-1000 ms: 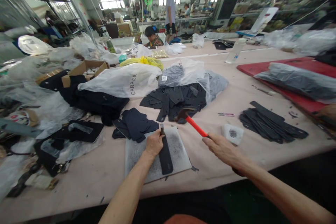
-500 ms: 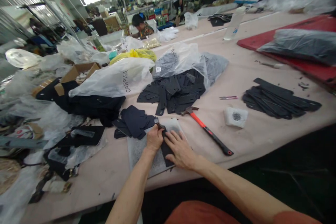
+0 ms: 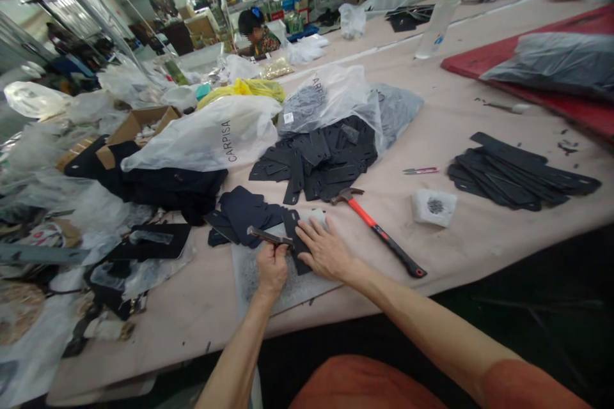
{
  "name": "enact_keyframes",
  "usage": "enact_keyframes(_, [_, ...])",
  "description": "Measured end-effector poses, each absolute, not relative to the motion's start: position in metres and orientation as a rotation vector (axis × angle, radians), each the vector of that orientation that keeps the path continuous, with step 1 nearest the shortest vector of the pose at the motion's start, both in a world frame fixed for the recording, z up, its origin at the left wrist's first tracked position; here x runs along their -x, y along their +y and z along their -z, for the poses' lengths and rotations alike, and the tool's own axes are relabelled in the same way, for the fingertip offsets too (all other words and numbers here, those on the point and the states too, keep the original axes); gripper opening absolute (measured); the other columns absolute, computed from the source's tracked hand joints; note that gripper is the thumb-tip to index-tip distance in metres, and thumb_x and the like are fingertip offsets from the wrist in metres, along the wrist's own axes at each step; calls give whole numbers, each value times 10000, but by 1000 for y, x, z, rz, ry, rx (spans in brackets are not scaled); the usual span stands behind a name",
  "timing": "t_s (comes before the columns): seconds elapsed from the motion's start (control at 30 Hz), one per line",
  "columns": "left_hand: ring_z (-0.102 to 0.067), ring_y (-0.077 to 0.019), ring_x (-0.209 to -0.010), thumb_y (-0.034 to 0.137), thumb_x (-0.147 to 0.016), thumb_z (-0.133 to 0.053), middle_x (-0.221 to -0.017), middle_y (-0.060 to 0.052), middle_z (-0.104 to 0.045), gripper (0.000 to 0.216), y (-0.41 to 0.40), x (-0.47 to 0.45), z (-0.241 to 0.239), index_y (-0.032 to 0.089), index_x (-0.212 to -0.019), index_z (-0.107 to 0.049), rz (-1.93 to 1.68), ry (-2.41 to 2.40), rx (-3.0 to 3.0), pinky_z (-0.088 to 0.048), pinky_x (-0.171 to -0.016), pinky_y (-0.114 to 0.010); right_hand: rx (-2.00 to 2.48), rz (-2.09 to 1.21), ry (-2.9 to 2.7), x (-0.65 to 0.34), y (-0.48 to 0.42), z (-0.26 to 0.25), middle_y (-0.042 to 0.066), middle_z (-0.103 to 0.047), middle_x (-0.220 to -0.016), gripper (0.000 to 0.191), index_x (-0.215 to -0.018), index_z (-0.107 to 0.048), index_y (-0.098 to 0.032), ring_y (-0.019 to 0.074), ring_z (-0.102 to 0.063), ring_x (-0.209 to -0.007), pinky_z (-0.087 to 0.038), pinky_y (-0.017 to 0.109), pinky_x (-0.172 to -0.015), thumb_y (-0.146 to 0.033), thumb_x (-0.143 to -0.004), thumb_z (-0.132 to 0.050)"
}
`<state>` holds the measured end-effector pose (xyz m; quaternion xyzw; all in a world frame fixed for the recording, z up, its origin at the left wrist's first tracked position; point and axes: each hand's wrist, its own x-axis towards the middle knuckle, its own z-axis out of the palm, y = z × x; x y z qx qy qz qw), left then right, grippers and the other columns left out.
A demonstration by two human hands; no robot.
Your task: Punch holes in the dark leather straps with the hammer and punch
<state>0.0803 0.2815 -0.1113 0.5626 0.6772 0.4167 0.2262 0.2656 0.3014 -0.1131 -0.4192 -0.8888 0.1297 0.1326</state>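
My left hand [image 3: 272, 271] is closed around a metal punch [image 3: 268, 236], which lies tilted nearly level, its pale end pointing left. The punch's other end is close to a black strip [image 3: 290, 220] with a slot near its top. My right hand [image 3: 323, 249] rests flat on that strip, fingers spread. Beneath both is a scuffed pale board [image 3: 249, 278]. Dark cut pieces [image 3: 247, 214] are piled just beyond the board's left corner. A claw hammer [image 3: 374, 227] with a red and black handle lies to the right of my right hand.
Thread snips [image 3: 421, 170] and a white block [image 3: 434, 208] lie to the right, near a stack of black strips [image 3: 518, 172]. More black strips [image 3: 316, 156] spill from a plastic bag [image 3: 336, 92]. Bags and a cardboard box [image 3: 139, 124] crowd the left. A person [image 3: 259, 35] sits across the table.
The punch has come away from the strip's upper end and tipped over to the left in my left hand. The strip has shifted up and left, with my right hand still on it.
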Motion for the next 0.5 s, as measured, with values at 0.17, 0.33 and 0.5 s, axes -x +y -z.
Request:
enact_keyframes(0.17, [-690, -215, -858, 282, -876, -505, -907, -71, -735, 216, 271, -87, 119, 175, -937, -683, -1176, 1824, -1596, -550, -805, -338, 1239, -396, -2605, -250, 345, 108, 113, -348, -1535, 586, -1469, -357, -177, 351, -236, -1418, -83, 631, -1129, -430, -946, -428])
enact_keyframes(0.33, [-696, -217, -890, 232, -871, -500, -946, -67, -742, 214, 275, -81, 125, 188, -963, -687, -1121, 1774, -1623, -555, -822, -351, 1188, -494, -2622, -266, 336, 99, 133, -317, -1544, 596, -1468, -349, -166, 333, -221, -1424, -132, 620, -1120, -376, -921, -463])
enact_keyframes(0.5, [-701, -214, -869, 236, -874, -506, -934, -64, -745, 210, 273, -81, 124, 185, -961, -690, -1160, 1761, -1592, -565, -803, -347, 1230, -579, -2565, -278, 308, 103, 81, -422, -1485, 471, -1356, -508, -250, 317, -265, -1401, -139, 616, -1114, -294, -887, -522])
